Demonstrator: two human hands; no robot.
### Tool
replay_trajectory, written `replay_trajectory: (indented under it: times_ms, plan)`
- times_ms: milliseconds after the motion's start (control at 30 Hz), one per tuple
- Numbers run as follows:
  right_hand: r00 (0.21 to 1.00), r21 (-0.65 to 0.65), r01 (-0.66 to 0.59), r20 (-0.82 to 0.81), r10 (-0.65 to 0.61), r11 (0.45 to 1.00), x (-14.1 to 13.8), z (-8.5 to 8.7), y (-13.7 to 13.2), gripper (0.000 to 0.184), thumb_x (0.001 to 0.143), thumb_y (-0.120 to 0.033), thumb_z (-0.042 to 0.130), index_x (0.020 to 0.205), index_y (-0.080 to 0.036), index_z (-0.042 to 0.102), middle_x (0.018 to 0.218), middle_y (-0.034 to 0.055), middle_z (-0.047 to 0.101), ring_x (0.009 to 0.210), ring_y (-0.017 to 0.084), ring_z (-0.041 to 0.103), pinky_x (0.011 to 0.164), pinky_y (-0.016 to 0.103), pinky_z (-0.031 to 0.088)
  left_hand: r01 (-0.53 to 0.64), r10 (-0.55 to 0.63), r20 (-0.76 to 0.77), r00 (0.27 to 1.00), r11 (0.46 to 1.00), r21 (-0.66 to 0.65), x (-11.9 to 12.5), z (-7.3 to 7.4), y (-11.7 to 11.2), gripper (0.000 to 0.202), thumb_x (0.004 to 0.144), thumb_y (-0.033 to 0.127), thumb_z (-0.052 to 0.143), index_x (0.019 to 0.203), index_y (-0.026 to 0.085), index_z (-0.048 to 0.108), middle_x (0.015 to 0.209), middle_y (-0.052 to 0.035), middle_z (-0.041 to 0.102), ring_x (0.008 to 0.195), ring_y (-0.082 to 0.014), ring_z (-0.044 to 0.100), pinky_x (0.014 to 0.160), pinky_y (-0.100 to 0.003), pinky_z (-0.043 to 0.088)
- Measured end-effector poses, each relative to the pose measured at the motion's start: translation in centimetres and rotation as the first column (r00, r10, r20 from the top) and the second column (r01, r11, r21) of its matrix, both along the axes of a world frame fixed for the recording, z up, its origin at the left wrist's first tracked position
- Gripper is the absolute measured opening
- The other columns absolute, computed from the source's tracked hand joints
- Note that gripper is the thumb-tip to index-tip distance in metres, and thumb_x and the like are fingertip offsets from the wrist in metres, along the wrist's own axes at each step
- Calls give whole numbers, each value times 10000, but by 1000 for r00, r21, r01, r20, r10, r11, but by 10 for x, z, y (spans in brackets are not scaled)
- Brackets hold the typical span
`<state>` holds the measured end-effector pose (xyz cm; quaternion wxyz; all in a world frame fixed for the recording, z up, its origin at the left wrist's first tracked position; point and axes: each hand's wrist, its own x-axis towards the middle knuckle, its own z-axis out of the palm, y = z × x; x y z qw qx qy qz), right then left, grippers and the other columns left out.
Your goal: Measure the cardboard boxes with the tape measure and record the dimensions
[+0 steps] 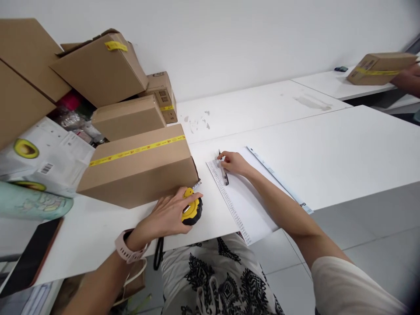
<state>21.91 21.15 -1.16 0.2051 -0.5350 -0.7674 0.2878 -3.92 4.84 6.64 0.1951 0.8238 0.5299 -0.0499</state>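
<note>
My left hand is closed around a yellow and black tape measure at the table's front edge. A short piece of its blade reaches the near right corner of a taped cardboard box. Over the spiral notebook, my right hand pinches a dark-tipped pen near its upper end. The pen lies along the notebook's spiral edge, and the visible page is mostly blank white.
More cardboard boxes are piled at the left, beside white avocado-print packaging. A mint-green bottle and a dark phone-like slab lie near the left edge. Far right, another person's hand touches a taped box.
</note>
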Motion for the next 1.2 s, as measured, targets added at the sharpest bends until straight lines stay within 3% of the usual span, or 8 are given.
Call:
replay_trajectory:
  times_ms: [100, 200, 367, 633, 833, 933, 1033, 1200]
  plan:
    - [990, -48, -28, -136, 21, 998, 9, -2, 4, 324, 826, -110, 465, 1004, -164, 731, 709, 18, 706, 647, 159, 599, 686, 276, 438, 10, -16, -103, 995, 998, -54, -2, -1, 8, 834, 687, 267, 634, 1495, 375, 457, 1385, -91, 500, 1052, -351, 638, 904, -466, 489]
    - [982, 14, -114, -150, 115, 993, 10, -5, 4, 347, 810, -77, 463, 997, -149, 746, 858, 59, 742, 718, 165, 624, 721, 286, 462, 19, -27, -162, 986, 998, -56, -6, -3, 19, 827, 701, 267, 625, 1500, 372, 441, 1385, -84, 491, 1112, -355, 616, 931, -476, 482]
    - [960, 239, -276, 118, 254, 931, 4, -8, 2, 360, 864, -25, 435, 1001, -162, 738, 995, 102, 698, 853, 187, 606, 762, 294, 440, -28, 20, -229, 973, 999, -29, -19, -5, 39, 810, 721, 277, 613, 1505, 367, 432, 1431, -97, 459, 1137, -375, 617, 935, -497, 481]
    - [805, 286, -417, 556, 205, 863, -7, 5, -4, 280, 991, -83, 434, 1022, -178, 695, 1044, 114, 676, 890, 213, 528, 683, 320, 306, -113, 119, -289, 950, 993, 36, -36, -17, 64, 790, 745, 291, 611, 1501, 399, 408, 1490, -93, 423, 1208, -345, 582, 919, -494, 492]
    - [729, 305, -461, 665, 160, 834, -13, 6, -10, 249, 964, -44, 464, 935, -176, 673, 1153, 112, 669, 948, 227, 515, 695, 335, 280, -102, 139, -294, 946, 985, 136, -38, -22, 66, 764, 794, 316, 663, 1514, 343, 410, 1433, -146, 485, 1328, -375, 477, 955, -518, 492]
    - [719, 286, -473, 672, 178, 834, -12, 5, -9, 243, 957, -36, 465, 926, -179, 660, 1029, 90, 688, 906, 222, 511, 688, 337, 266, -72, 136, -262, 955, 968, 239, -28, -22, 60, 767, 803, 367, 719, 1505, 246, 436, 1524, -200, 426, 1390, -413, 417, 1023, -565, 462]
    - [718, 278, -483, 668, 194, 830, -12, 7, -9, 235, 950, -31, 468, 918, -177, 650, 971, 83, 688, 883, 216, 511, 694, 335, 265, 12, 35, -113, 993, 920, 392, -2, -27, 55, 658, 863, 371, 683, 1452, 158, 481, 1548, -220, 424, 1411, -400, 414, 1086, -560, 437]
    - [716, 258, -481, 667, 205, 838, -14, 12, -11, 212, 985, -82, 462, 992, -163, 657, 970, 85, 685, 849, 201, 525, 704, 325, 273, 35, -142, 184, 973, 872, 487, 54, -60, 67, 340, 938, 162, 509, 1265, 118, 591, 1371, -192, 608, 1307, -315, 547, 1096, -491, 471]
